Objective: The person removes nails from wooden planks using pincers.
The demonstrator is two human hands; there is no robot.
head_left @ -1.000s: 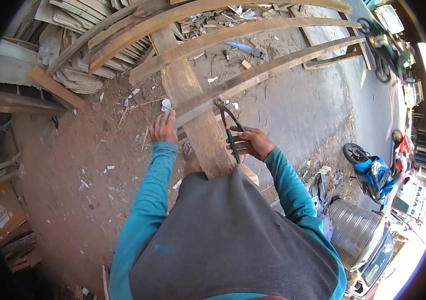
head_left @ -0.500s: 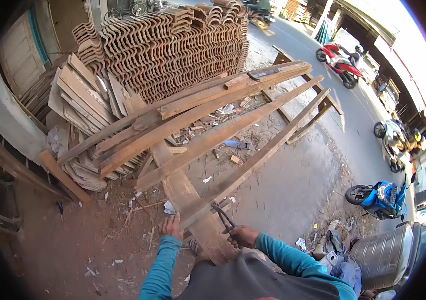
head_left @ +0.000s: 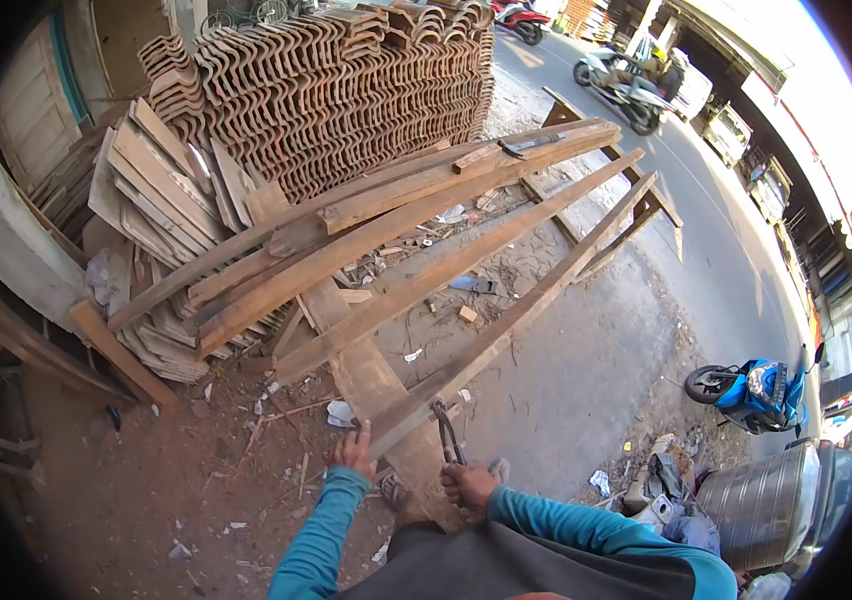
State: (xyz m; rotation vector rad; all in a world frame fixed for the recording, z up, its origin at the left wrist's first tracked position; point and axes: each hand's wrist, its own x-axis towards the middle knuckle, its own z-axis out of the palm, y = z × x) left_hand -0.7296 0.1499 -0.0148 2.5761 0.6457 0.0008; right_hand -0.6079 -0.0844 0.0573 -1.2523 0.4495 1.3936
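My left hand (head_left: 353, 452) grips the near end of a long wooden beam (head_left: 506, 342), its fingers over the beam's left edge. In my right hand (head_left: 470, 485) are metal pincers (head_left: 449, 435), held by the handles with the jaws pointing away from me. The jaws touch or lie very close to the beam's right side; whether they grip a nail cannot be made out. Under the beam's near end runs a wide plank (head_left: 364, 372). A second beam (head_left: 446, 268) lies to the left, roughly alongside the first.
More beams (head_left: 346, 238) lie farther left, with a hammer-like tool (head_left: 536, 145) on top. Behind them stand stacked roof tiles (head_left: 316, 110) and leaning flat tiles (head_left: 151, 180). At right are a blue motorbike (head_left: 756, 393), a metal drum (head_left: 756, 505) and a road with riders (head_left: 631, 88).
My right hand has shifted slightly left and down, and the pincers stand more in line with my view. My left hand stays on the beam's end. Motorbikes have moved along the road.
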